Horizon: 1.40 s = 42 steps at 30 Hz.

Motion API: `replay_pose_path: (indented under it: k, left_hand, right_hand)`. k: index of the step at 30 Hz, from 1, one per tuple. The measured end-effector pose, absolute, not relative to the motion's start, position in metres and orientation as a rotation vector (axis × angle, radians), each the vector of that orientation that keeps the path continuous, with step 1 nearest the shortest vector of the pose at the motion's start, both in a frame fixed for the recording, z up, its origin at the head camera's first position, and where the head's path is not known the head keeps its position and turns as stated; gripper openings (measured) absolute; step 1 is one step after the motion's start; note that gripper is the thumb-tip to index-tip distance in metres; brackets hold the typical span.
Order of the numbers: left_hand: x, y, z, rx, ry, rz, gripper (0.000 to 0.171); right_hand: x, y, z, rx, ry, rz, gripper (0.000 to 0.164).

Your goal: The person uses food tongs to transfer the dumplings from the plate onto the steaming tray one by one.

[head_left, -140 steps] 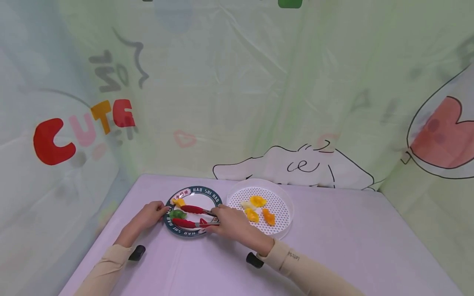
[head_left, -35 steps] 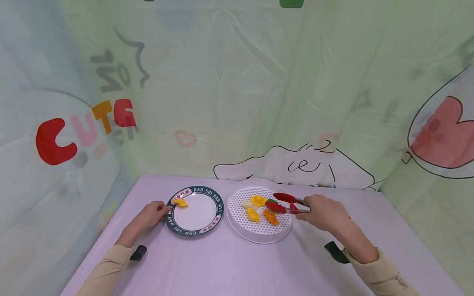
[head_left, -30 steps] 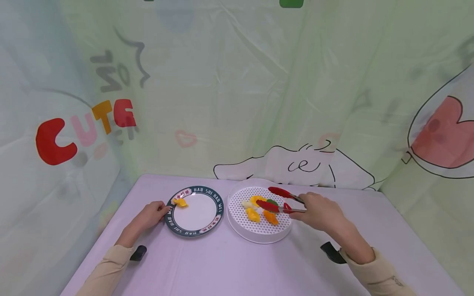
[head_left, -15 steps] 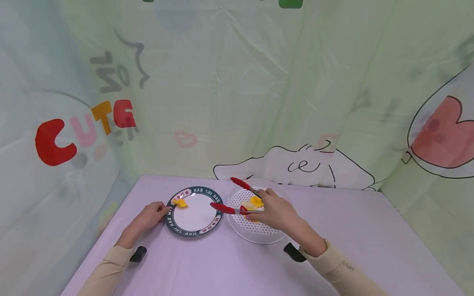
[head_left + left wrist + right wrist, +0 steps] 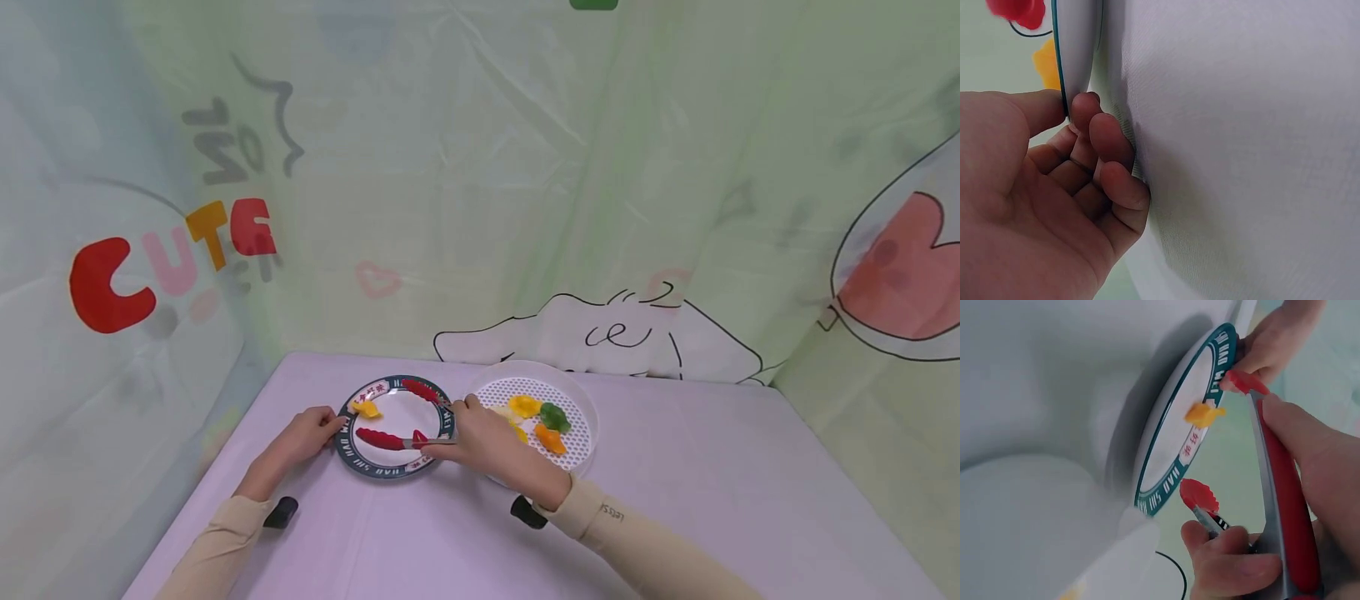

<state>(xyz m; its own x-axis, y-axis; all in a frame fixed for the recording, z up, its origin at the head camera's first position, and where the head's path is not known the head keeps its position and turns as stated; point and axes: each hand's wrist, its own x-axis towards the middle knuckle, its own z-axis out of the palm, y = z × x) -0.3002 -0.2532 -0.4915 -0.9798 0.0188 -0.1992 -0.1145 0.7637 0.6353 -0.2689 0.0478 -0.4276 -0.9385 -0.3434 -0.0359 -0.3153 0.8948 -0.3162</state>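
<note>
My left hand point(image 5: 306, 435) pinches the left rim of a white plate point(image 5: 401, 417) with a dark green lettered border. In the left wrist view, the thumb lies over the rim and curled fingers sit beneath it. A small yellow dumpling-shaped piece point(image 5: 367, 409) rests on the plate near that hand. My right hand point(image 5: 487, 437) grips red-tipped metal tongs point(image 5: 381, 438) over the plate. The tongs' tips are spread, with nothing between them, and the yellow piece lies to their left. In the right wrist view, thumb and fingers hold the red handle point(image 5: 1291, 512).
Right of the plate stands a round white perforated tray point(image 5: 588, 408) with a raised rim. It holds a green piece point(image 5: 555, 417), an orange piece point(image 5: 551, 438), yellow pieces point(image 5: 524, 406) and a whitish one, partly hidden by my right hand. Printed fabric point(image 5: 480, 208) encloses the table's back and sides.
The green piece went from the plate into the perforated tray and was let go there. My right hand then brought the tongs back left over the plate. The left hand stayed put.
</note>
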Motion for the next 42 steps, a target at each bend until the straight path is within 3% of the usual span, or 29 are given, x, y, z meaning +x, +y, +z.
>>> replay_pose_path:
  k: [11,21,42]
  left_hand:
    - [-0.299,-0.253,-0.488,-0.048,2.764,1.032,0.023]
    - [-0.302,-0.255,-0.495,-0.026,2.777,1.037,0.023]
    - [-0.298,-0.253,-0.490,-0.038,2.785,1.034,0.024]
  right_hand:
    - [-0.280,0.025,-0.431,-0.590,2.973,-0.403,0.061]
    - [-0.286,0.021,-0.444,-0.621,2.993,-0.435,0.050]
    - [-0.271,0.034,-0.437,-0.608,3.048,-0.469,0.047]
